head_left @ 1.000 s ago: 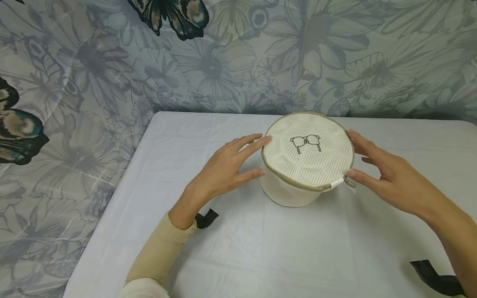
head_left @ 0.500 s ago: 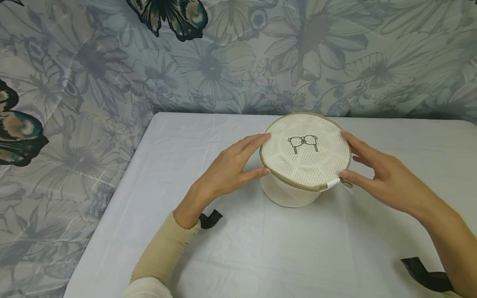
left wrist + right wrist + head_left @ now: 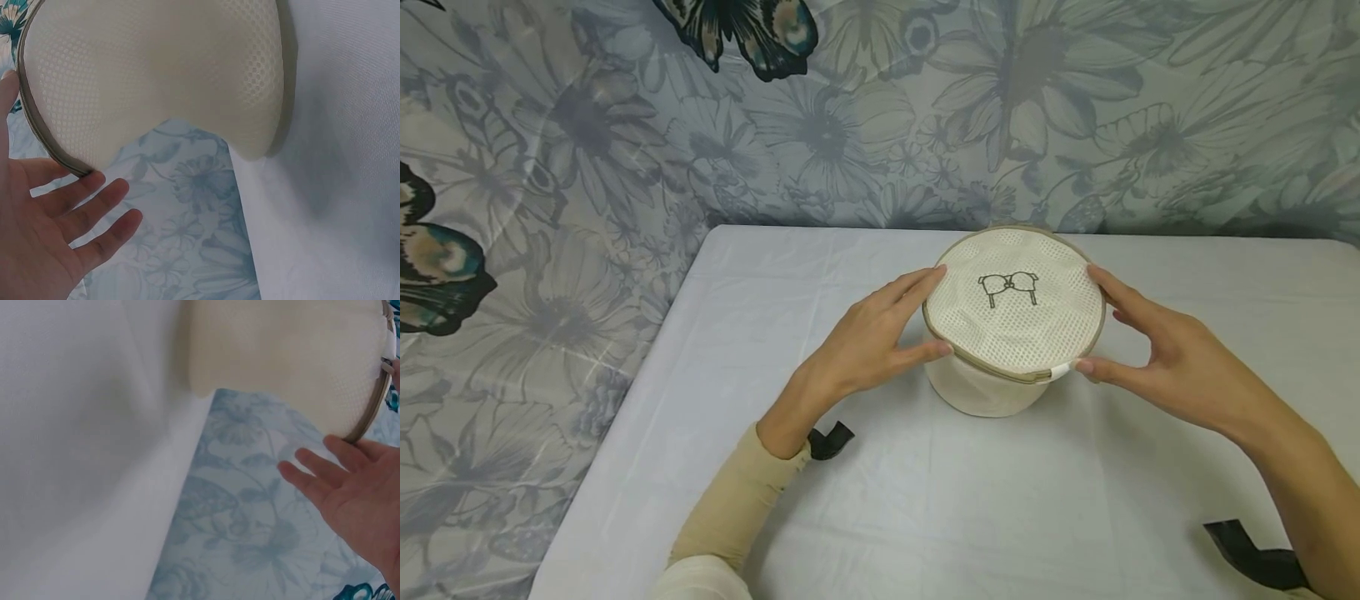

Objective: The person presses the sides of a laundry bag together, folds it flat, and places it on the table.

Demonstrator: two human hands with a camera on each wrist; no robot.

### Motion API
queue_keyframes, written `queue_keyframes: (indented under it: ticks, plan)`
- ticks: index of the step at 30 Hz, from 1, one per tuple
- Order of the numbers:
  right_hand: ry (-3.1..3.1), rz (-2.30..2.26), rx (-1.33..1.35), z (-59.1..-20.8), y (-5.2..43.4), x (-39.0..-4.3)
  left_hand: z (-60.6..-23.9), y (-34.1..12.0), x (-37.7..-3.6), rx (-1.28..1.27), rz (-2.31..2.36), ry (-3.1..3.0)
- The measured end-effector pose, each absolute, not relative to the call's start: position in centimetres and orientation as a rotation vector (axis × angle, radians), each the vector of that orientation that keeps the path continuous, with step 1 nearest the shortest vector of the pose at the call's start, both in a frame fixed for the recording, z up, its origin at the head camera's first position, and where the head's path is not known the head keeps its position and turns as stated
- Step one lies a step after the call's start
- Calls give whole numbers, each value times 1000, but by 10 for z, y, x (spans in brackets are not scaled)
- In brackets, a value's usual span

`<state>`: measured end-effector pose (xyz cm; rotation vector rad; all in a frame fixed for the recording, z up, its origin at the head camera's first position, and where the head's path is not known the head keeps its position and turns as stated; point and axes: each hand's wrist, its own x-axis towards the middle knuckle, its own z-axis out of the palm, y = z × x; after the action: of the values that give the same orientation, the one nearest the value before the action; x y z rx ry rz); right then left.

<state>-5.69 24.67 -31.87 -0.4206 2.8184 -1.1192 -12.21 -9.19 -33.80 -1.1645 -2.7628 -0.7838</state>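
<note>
Round mesh laundry bag point(image 3: 1013, 321) sits on table point(image 3: 820, 500) between both hands. Left hand point(image 3: 865, 346) touches its left rim, right hand point(image 3: 1157, 358) its right rim by zipper tab point(image 3: 1060, 372); fingers straight, spread wide.

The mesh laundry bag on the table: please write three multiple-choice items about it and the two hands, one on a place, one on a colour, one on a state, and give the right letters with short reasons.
1. Where does the mesh laundry bag stand?
A. on the white table
B. on the floor
C. on a chair

2. What colour is the zipper band round its lid?
A. red
B. tan
C. black

3. How do the hands meet the bag?
A. both far off
B. one lifts the lid open
C. fingertips touch the rim on either side

Answers: 1 A, it rests on the white table. 2 B, the zipper band is tan. 3 C, the left hand and right hand touch opposite sides of the rim, fingers straight.
</note>
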Motion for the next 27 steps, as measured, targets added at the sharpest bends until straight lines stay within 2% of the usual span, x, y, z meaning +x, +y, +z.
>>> queue_keyframes:
  ticks: [27]
  plan:
    - [2905, -1013, -431, -336, 238, -56, -344, -94, -124, -1170, -723, -2809]
